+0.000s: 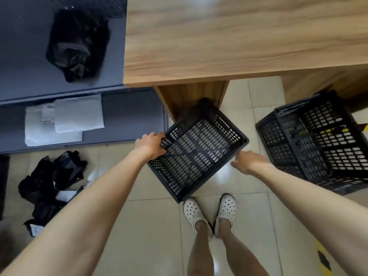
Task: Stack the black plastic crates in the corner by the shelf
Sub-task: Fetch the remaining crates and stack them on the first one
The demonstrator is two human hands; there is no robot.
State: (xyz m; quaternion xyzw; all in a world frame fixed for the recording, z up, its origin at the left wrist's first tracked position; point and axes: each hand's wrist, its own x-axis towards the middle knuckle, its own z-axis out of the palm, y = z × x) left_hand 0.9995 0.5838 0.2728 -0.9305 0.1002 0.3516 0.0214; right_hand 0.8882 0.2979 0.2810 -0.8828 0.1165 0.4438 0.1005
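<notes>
Mid-frame, my left hand [149,144] clenches the empty black crate's [196,148] rim on the floor tiles below the counter [229,36] — right hand [250,161] released; light, rigid, best held by opposite rims.

Bright, even light with glare on the floor tiles [225,176], slight motion blur, and wide-angle bending at the edges.

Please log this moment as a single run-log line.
left hand: grips crate rim | right hand: open beside crate | other crates: stacked right | crate not yet stacked
</notes>
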